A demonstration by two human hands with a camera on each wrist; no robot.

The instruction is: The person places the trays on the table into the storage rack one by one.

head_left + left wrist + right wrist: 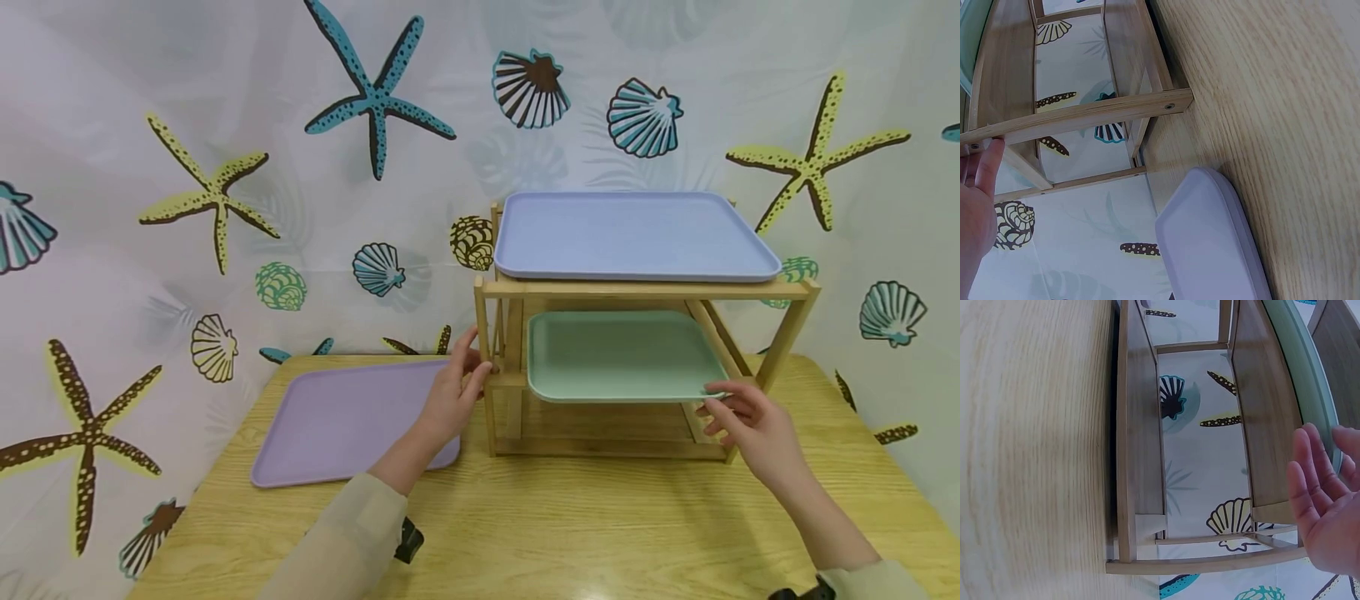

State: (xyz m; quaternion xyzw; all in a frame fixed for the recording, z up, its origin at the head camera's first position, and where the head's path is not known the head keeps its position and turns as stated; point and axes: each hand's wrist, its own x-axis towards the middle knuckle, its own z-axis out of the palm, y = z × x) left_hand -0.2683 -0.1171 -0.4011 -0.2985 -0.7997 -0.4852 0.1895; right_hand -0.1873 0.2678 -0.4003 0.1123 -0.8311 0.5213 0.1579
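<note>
A light wooden rack (645,290) stands on the table. On its middle shelf lies a green tray (622,354), its front edge jutting slightly past the shelf. My right hand (757,429) pinches that tray's front right corner; in the right wrist view the fingers (1313,465) are under the rim and the thumb is on the other side. With my left hand (450,387) I hold the rack's front left post at middle-shelf height. The left wrist view shows a fingertip against the wood, while the other fingers are partly hidden.
A periwinkle tray (630,237) covers the rack's top. To the left, a lavender tray (345,425) lies flat on the wooden table (585,533). Beneath the green tray is the lower shelf. A curtain with printed shells and starfish (375,100) hangs close behind.
</note>
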